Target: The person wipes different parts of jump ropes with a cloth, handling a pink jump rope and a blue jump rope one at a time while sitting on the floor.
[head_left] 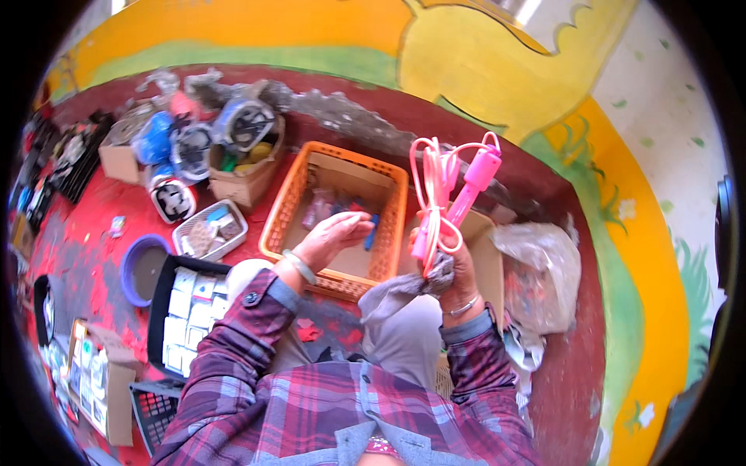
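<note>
Pink tool (475, 177) grasped in the right hand (458, 268), held up beside the orange basket (342, 286); glossy, slim, its paler cord (418, 175) gathered in loops. Grey cloth (392, 295) pinched in the same grip. Left hand (330, 241) unloaded, fingers extended, the basket's interior partly hidden by it. Carton (488, 268) partly blocked by the right hand; clear bag (542, 272) seen beyond. Purple tub (129, 272) noted far left.

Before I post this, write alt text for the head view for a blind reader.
The right hand holds up a pink item with a looped pink cord, grey cloth bunched against the hand. The left hand, empty, hovers over an orange basket on a red floor, near a purple tub.
</note>
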A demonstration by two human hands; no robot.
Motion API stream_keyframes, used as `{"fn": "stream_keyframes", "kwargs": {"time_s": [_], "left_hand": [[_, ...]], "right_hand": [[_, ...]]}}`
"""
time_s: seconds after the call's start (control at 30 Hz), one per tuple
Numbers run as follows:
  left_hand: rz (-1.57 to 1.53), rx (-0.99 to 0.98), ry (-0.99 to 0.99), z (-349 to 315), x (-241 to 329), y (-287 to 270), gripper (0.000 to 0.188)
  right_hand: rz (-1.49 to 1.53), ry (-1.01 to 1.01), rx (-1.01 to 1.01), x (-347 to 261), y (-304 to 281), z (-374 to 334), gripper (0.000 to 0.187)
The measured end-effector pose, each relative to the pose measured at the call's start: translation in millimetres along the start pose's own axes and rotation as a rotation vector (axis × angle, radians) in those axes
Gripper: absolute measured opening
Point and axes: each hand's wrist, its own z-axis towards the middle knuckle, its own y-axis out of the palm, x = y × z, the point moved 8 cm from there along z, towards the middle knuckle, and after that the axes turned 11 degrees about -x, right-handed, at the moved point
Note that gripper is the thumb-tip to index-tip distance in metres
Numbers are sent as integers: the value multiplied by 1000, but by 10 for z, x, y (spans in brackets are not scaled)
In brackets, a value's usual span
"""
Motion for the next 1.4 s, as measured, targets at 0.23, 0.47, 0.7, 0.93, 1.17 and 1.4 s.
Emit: {"fn": "stream_keyframes", "kwargs": {"time_s": [0.23,0.47,0.7,0.93,1.17,1.4], "left_hand": [[218,292,552,-208,1306,-6,42],[896,606,719,-284,1348,-168,40],[279,575,316,158,571,-773,48],[-49,493,159,197,420,-937,34],[-351,416,180,130,533,-830,37],[-120,322,53,71,650,-527,36]], "right_hand": [[-87,119,-139,916,328,868,35],[-437,-125,-45,1127,143,1323,39],[-1305,-158,143,1173,-49,1235,52],[-1116,54,-105,1213,-39,1233,68],[-139,235,112,821,-918,1161,41],[426,-5,304,524,-926,1160,49]]}}
